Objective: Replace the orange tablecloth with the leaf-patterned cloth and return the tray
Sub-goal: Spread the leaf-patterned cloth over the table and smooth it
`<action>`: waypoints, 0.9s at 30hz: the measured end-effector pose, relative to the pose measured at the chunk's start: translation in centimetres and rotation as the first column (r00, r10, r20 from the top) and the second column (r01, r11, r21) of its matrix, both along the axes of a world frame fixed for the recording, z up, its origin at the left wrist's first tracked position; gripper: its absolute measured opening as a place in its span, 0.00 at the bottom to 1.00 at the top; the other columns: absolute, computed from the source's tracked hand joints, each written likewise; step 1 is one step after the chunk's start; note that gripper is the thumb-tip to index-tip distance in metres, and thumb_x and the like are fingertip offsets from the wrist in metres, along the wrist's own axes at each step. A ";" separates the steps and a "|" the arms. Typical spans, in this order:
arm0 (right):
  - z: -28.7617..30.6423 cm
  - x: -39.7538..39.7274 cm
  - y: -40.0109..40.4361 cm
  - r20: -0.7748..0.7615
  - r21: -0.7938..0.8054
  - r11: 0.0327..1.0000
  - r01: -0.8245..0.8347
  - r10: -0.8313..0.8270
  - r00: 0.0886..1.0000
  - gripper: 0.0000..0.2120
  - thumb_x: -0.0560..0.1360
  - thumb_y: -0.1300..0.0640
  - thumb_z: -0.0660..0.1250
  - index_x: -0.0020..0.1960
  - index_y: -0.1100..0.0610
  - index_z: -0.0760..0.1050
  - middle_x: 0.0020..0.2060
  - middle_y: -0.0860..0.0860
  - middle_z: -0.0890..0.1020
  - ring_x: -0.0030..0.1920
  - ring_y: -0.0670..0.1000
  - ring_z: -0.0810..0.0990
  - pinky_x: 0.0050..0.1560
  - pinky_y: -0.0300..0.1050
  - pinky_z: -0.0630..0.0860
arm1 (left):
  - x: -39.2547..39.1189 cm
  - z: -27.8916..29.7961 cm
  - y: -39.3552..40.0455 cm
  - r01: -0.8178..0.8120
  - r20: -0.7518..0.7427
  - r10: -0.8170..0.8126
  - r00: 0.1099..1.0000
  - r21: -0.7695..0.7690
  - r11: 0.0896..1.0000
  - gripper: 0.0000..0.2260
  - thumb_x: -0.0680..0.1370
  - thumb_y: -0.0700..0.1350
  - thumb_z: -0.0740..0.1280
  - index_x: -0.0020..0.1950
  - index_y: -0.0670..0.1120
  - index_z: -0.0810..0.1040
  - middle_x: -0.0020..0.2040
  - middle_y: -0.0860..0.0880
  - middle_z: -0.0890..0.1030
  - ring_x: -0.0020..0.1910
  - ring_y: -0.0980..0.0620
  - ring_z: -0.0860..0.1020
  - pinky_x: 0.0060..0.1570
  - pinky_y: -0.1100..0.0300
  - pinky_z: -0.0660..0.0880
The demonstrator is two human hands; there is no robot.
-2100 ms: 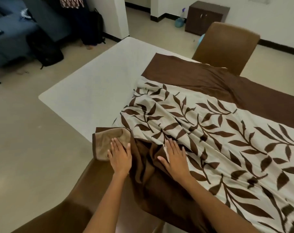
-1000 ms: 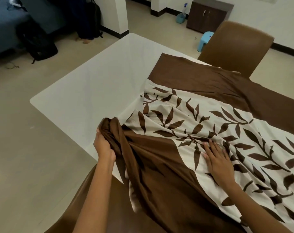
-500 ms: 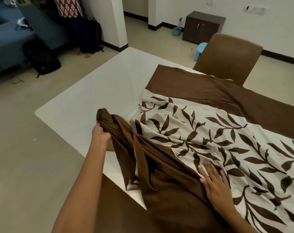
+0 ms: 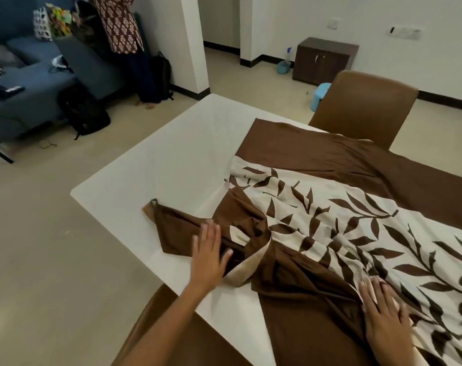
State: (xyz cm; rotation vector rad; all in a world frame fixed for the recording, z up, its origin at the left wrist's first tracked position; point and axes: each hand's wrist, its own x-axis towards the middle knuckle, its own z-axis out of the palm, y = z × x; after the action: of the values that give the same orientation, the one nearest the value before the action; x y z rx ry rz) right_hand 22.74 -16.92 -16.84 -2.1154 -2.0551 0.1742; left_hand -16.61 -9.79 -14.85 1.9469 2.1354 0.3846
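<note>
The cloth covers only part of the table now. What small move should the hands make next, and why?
Probably the left hand should pull the bunched brown corner of the leaf-patterned cloth toward the bare table end, while the right hand steadies it; that end is uncovered.

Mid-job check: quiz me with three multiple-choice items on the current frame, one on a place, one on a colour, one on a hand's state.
1. Where does the left hand rest?
A on the chair
B on the cloth's brown corner
C on the floor

2. What colour are the leaves on the leaf-patterned cloth?
A green
B orange
C brown

3. How is the right hand?
A flat on the cloth
B fisted
C lifting a tray

Answers: 1 B, its fingers lie on the brown corner; 2 C, brown on cream; 3 A, its fingers lie straight.
</note>
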 end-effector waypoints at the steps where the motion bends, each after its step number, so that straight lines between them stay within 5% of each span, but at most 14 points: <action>1: -0.1 0.0 0.0 -0.003 -0.030 1.000 0.004 -0.004 1.000 0.24 0.80 0.49 0.40 0.76 0.44 0.50 0.76 0.44 0.51 0.75 0.43 0.45 0.62 0.60 0.61 | 0.6 -1.2 -0.6 0.089 -0.043 -0.092 0.995 -0.084 0.992 0.33 0.77 0.65 0.36 0.76 0.47 0.44 0.77 0.48 0.44 0.76 0.47 0.45 0.74 0.49 0.45; 3: -0.4 0.5 -0.1 0.031 -0.036 0.999 -0.014 0.015 0.999 0.24 0.80 0.50 0.39 0.76 0.44 0.49 0.76 0.41 0.49 0.75 0.42 0.45 0.64 0.60 0.60 | 0.3 -2.6 -0.3 0.101 -0.062 -0.112 0.992 -0.158 0.982 0.35 0.75 0.67 0.32 0.76 0.47 0.45 0.77 0.49 0.47 0.76 0.49 0.49 0.72 0.51 0.48; 6: -0.6 1.5 -0.2 0.129 0.051 0.991 -0.120 0.113 0.985 0.30 0.75 0.60 0.45 0.76 0.46 0.51 0.76 0.39 0.46 0.75 0.42 0.47 0.69 0.55 0.53 | -1.5 -2.5 1.6 0.090 -0.093 -0.109 0.990 -0.193 0.977 0.28 0.78 0.56 0.49 0.75 0.44 0.59 0.75 0.45 0.62 0.72 0.45 0.63 0.66 0.45 0.65; 9: -0.8 3.3 0.2 0.294 0.123 0.968 -0.218 0.174 0.940 0.32 0.72 0.64 0.42 0.75 0.51 0.54 0.76 0.42 0.47 0.75 0.43 0.50 0.70 0.52 0.50 | -4.7 -2.2 3.9 0.064 -0.149 -0.097 0.984 -0.215 0.975 0.26 0.75 0.48 0.52 0.72 0.44 0.66 0.72 0.42 0.68 0.67 0.43 0.71 0.58 0.44 0.73; 14: 0.7 6.5 0.3 0.370 0.023 0.976 -0.215 0.192 0.909 0.26 0.76 0.62 0.43 0.72 0.57 0.62 0.76 0.49 0.57 0.75 0.48 0.55 0.64 0.52 0.62 | -13.1 -1.6 7.3 -0.091 -0.378 0.022 0.926 -0.165 0.982 0.23 0.76 0.41 0.57 0.72 0.43 0.67 0.71 0.37 0.66 0.69 0.37 0.67 0.65 0.37 0.62; 17: 0.8 5.4 -1.0 0.294 -0.003 0.988 -0.155 0.149 0.944 0.24 0.78 0.57 0.43 0.72 0.54 0.62 0.73 0.50 0.64 0.75 0.48 0.55 0.67 0.50 0.58 | -16.2 0.8 8.9 -0.462 -0.377 0.382 0.843 -0.145 0.875 0.27 0.80 0.41 0.52 0.78 0.46 0.44 0.77 0.39 0.45 0.76 0.41 0.46 0.71 0.42 0.44; 19: 1.6 3.9 -0.8 0.047 -0.043 0.989 -0.139 0.141 0.989 0.24 0.77 0.49 0.43 0.71 0.44 0.62 0.74 0.43 0.61 0.74 0.44 0.58 0.69 0.44 0.56 | -14.7 2.5 9.4 -0.651 -0.223 0.620 0.752 -0.099 0.753 0.29 0.80 0.41 0.52 0.77 0.41 0.41 0.77 0.39 0.43 0.76 0.42 0.43 0.72 0.44 0.43; 22: 2.3 1.5 0.5 -0.124 -0.151 0.981 -0.120 0.101 0.987 0.24 0.74 0.40 0.49 0.57 0.54 0.72 0.74 0.35 0.50 0.73 0.35 0.49 0.68 0.39 0.51 | -6.9 2.1 7.2 -0.552 -0.026 0.552 0.834 -0.017 0.833 0.29 0.81 0.48 0.52 0.76 0.35 0.46 0.77 0.37 0.46 0.76 0.42 0.46 0.72 0.45 0.45; 24: 2.9 -0.8 -0.1 -0.151 -0.176 0.977 -0.119 0.093 0.984 0.30 0.74 0.35 0.46 0.66 0.52 0.67 0.74 0.34 0.48 0.73 0.35 0.46 0.70 0.39 0.44 | -1.2 0.2 4.1 -0.363 0.029 0.367 0.930 -0.093 0.927 0.33 0.79 0.60 0.42 0.76 0.37 0.45 0.77 0.39 0.45 0.76 0.44 0.45 0.72 0.49 0.42; 27: 1.8 -2.2 -1.2 -0.078 -0.174 0.964 -0.199 0.188 0.979 0.33 0.75 0.34 0.42 0.76 0.46 0.48 0.76 0.42 0.50 0.75 0.41 0.48 0.71 0.44 0.47 | 0.1 -1.8 3.2 -0.276 0.019 0.284 0.959 -0.182 0.944 0.42 0.73 0.68 0.32 0.77 0.41 0.50 0.78 0.44 0.51 0.77 0.47 0.48 0.73 0.49 0.45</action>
State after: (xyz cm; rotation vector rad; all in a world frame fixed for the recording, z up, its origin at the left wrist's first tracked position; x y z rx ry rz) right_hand 20.58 -18.13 -15.07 -1.9728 -2.2863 0.4642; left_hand -16.52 -6.55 -16.64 1.5294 2.3339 0.2716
